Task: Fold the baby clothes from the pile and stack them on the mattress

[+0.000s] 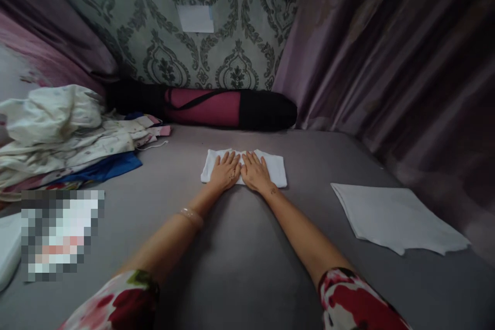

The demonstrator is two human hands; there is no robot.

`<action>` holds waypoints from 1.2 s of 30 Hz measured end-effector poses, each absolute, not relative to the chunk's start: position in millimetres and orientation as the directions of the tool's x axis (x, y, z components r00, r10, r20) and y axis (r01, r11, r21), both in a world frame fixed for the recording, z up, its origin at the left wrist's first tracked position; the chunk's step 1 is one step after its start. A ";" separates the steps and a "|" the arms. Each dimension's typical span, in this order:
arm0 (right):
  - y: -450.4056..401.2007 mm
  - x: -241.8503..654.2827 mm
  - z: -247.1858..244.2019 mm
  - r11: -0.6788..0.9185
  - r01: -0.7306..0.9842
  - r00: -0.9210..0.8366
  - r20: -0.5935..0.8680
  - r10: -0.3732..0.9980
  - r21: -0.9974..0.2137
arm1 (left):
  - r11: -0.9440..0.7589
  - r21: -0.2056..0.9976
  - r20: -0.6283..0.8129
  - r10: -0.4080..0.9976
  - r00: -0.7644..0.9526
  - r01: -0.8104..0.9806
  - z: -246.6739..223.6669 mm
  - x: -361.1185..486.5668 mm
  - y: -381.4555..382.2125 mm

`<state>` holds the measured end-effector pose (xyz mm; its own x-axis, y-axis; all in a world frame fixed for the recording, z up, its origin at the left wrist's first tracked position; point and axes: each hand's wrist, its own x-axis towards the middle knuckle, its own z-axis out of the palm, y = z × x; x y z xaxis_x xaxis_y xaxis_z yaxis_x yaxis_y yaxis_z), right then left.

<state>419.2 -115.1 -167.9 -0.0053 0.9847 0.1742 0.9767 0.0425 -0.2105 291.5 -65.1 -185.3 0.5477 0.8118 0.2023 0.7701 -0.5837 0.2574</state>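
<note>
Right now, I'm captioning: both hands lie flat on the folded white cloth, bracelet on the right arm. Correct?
No: the head view shows the bracelet on the left arm. The left hand and right hand do lie flat on the white cloth.

Grey surface (240, 252) — white cloths (276, 171), heaped clothes (69, 118), long bag (220, 108)

Room beside both hands (227, 170), clothes heap (69, 124) left, bag (212, 109) beyond, curtain (371, 62) right (dim, hem unclear)

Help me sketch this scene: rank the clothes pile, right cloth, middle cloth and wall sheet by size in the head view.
1. Clothes pile
2. Right cloth; nearness may enlarge it
3. Middle cloth, partly hidden
4. Wall sheet
</note>
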 end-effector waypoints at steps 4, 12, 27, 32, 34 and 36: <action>-113.1 423.9 -165.3 0.035 0.969 -0.004 0.125 0.992 -0.245 | -0.560 0.260 0.114 0.827 0.550 0.787 -183.2 288.2 -58.9; -122.4 457.9 -169.8 -0.028 0.970 0.057 0.119 0.991 -0.240 | -0.568 0.206 0.167 0.823 0.544 0.796 -185.6 268.0 -44.0; -139.5 489.5 -173.7 -0.103 0.972 0.118 0.056 0.992 -0.212 | -0.492 0.145 0.013 0.869 0.495 0.859 -187.6 242.3 -33.5; -136.4 490.3 -174.2 -0.103 0.973 0.108 0.012 0.994 -0.208 | -0.477 0.072 -0.081 0.872 0.482 0.876 -174.6 247.8 -34.9; -134.1 493.1 -173.8 -0.092 0.975 0.095 0.007 0.995 -0.202 | -0.494 0.071 -0.090 0.862 0.498 0.867 -167.7 248.6 -27.7; -131.0 498.1 -172.8 -0.078 0.976 0.083 0.016 0.996 -0.202 | -0.520 0.070 -0.087 0.847 0.525 0.851 -160.3 248.6 -15.3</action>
